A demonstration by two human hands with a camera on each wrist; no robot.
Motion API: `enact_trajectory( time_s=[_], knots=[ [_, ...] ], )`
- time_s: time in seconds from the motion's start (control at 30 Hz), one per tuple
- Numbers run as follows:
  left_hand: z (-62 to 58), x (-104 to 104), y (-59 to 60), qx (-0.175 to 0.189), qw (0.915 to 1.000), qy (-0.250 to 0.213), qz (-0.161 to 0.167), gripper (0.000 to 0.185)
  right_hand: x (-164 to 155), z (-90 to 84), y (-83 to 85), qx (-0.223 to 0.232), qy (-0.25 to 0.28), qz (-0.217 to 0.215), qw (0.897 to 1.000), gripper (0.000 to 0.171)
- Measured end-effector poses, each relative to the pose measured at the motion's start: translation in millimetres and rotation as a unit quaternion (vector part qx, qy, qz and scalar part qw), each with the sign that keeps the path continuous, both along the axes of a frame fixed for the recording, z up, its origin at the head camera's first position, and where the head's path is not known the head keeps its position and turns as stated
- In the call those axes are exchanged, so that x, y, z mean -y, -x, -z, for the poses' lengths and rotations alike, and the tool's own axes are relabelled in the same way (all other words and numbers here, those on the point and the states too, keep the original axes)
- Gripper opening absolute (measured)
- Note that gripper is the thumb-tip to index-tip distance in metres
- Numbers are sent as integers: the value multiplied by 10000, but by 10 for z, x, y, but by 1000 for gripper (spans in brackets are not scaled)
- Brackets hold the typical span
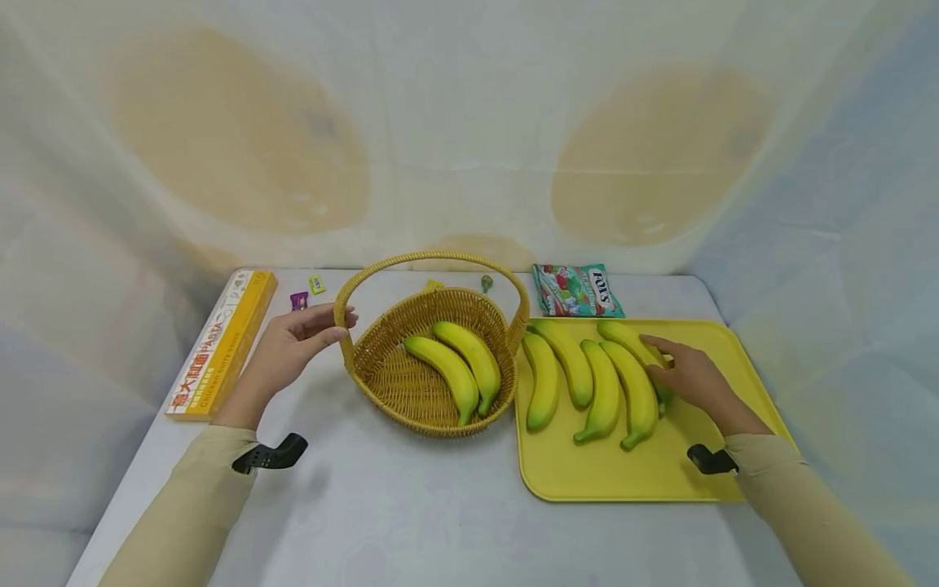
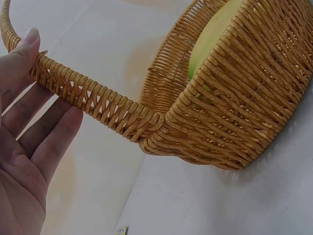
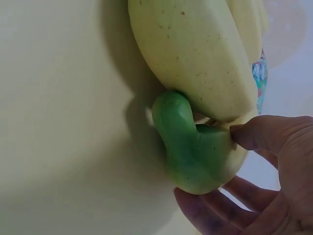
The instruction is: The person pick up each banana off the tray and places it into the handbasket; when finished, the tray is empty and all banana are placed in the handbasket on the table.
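My left hand [image 1: 288,346] pinches the side of the arched handle of a wicker basket [image 1: 381,391] between thumb and fingers. In the left wrist view the handle [image 2: 90,95] crosses the fingers. Two bananas [image 1: 469,350] lie inside the basket. My right hand [image 1: 693,377] holds the rightmost banana [image 1: 623,333] on a yellow tray [image 1: 587,481]. In the right wrist view, the thumb is on one side of this banana's green end [image 3: 195,156] and the fingers on the other. Several more bananas [image 1: 605,391] lie side by side to its left.
A yellow pasta box [image 1: 227,342] lies at the left edge of the white table [image 1: 411,522]. A green candy bag [image 1: 578,290] sits behind the tray. Small wrapped sweets, one purple [image 1: 298,301] and one yellow [image 1: 316,284], lie behind the left hand. Pale curtains [image 1: 455,122] surround the table.
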State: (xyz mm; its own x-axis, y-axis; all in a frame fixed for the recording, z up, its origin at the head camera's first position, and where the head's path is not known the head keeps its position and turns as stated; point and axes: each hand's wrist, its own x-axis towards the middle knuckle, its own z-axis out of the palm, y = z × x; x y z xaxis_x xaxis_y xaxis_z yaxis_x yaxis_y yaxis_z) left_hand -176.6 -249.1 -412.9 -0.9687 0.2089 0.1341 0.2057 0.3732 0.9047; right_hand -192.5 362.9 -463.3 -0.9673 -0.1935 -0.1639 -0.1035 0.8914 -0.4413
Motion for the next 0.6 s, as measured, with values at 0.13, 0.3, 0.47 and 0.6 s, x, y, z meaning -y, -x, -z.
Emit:
enact_trajectory(
  time_s=[0.13, 0.3, 0.47, 0.6],
  knots=[
    [-1, 3, -2, 14, 10000, 13, -9, 37, 2, 11, 6, -73, -38, -14, 10000, 58],
    [-3, 4, -4, 12, 10000, 24, 0, 37, -6, -3, 4, -120, -85, -11, 9999, 59],
    [2, 4, 1, 36, 10000, -7, -9, 37, -38, -67, -22, -63, -108, 68, 9999, 61],
    [8, 10, 1, 30, 10000, -32, 7, 37, -44, -150, -76, -37, -12, 94, 9999, 61]
  ],
)
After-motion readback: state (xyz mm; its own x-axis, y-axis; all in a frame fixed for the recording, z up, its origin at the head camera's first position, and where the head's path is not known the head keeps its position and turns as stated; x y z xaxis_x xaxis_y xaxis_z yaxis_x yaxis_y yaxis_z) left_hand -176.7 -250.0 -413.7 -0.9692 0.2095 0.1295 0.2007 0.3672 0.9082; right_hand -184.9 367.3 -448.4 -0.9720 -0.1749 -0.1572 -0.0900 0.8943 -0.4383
